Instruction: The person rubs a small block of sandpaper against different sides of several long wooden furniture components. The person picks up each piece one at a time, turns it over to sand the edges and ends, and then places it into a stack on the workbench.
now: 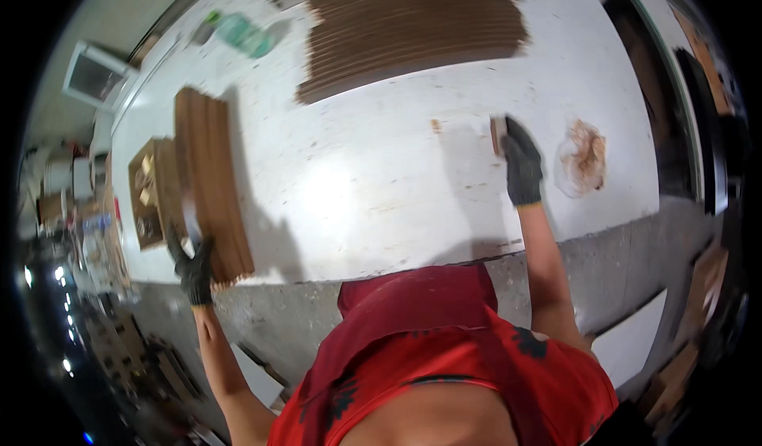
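Note:
My right hand (pixel 524 164), in a dark glove with a yellowish cuff, is closed around a small flat block (pixel 498 136), brown on one side and pale on the other, above the right part of the white table. What kind of block it is I cannot make out. At the left, my gloved left hand (pixel 193 275) has its fingers spread beside the near end of a stack of brown wooden strips (pixel 213 184). It seems to touch the strips' side; nothing shows in its grip. A larger row of brown strips (pixel 413 29) lies across the far side.
Left of the stack stands an open wooden box (pixel 163 192) with small pieces inside. A greenish clear bottle (pixel 244 35) lies at the far left. Crumpled clear plastic with brown stains (pixel 583 160) sits right of my right hand. Brown specks dot the white table (pixel 357 208).

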Available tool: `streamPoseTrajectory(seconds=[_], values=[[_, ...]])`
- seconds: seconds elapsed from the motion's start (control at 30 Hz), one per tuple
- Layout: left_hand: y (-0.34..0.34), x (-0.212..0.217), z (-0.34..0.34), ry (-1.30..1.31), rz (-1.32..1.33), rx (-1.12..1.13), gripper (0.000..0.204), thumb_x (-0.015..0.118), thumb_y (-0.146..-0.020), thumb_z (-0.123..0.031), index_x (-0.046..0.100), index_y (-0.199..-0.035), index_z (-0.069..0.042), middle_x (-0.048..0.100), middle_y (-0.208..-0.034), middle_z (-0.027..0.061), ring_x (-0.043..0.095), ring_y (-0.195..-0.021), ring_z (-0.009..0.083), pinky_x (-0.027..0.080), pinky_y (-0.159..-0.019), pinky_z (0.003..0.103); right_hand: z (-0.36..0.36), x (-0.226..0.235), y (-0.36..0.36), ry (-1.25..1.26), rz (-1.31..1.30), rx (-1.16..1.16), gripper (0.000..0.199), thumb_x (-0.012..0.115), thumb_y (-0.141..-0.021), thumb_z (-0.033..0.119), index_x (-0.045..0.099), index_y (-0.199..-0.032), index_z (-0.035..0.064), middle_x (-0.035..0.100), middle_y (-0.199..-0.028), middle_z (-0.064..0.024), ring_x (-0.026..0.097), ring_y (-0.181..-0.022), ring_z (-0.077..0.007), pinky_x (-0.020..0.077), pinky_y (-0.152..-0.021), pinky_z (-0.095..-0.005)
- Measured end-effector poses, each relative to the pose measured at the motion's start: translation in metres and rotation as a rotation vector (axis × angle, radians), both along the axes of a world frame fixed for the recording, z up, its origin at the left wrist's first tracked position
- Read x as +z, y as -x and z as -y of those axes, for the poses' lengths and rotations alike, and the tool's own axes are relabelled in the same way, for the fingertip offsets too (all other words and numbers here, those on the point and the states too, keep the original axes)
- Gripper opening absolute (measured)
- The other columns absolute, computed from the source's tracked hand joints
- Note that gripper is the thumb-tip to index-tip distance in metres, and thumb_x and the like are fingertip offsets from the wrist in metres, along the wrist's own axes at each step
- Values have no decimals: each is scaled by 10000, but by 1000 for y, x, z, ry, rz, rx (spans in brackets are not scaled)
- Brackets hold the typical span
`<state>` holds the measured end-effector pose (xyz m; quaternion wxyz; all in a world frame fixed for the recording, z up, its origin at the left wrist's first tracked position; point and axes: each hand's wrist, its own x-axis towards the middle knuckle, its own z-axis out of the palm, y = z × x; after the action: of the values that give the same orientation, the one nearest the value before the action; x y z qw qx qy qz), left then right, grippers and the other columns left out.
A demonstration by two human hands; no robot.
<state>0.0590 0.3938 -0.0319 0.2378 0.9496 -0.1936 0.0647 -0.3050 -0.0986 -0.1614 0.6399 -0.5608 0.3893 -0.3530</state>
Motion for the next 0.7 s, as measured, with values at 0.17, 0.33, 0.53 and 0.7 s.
streamPoseTrajectory(seconds=[0.17, 0.33, 0.53, 0.7], values=[[41, -22, 74, 265, -74, -215, 693, 729, -818, -46, 404, -1431, -72, 421, -1459, 106, 423, -1312, 233, 335, -1092, 360, 144, -47, -40, -382, 749, -227, 388, 596, -924, 199, 537, -1277, 49, 574, -1228, -83, 544, -1081, -233, 444, -915, -360], [88, -55, 204, 354, -338, -343, 603, 676, -846, 5, 463, -1397, -119, 451, -1448, 67, 403, -1342, 209, 298, -1140, 374, 198, -77, -60, -475, 779, -193, 348, 622, -885, 184, 557, -1198, 47, 575, -1099, -111, 535, -998, -274, 453, -830, -408], [87, -66, 354, 179, -194, -757, 658, 782, -769, -164, 501, -1357, -76, 523, -1365, 149, 484, -1278, 264, 398, -1063, 368, 167, -54, -48, -551, 877, -285, 369, 583, -903, 160, 511, -1223, -8, 575, -1126, -163, 554, -1012, -319, 474, -850, -450], [96, -49, 445, -20, -93, -1171, 710, 742, -764, -329, 470, -1373, -85, 551, -1308, 166, 511, -1210, 353, 408, -1035, 422, 86, -12, -29, -159, 553, -250, 436, 513, -940, 230, 474, -1285, -35, 520, -1288, -194, 536, -1148, -297, 478, -915, -454]])
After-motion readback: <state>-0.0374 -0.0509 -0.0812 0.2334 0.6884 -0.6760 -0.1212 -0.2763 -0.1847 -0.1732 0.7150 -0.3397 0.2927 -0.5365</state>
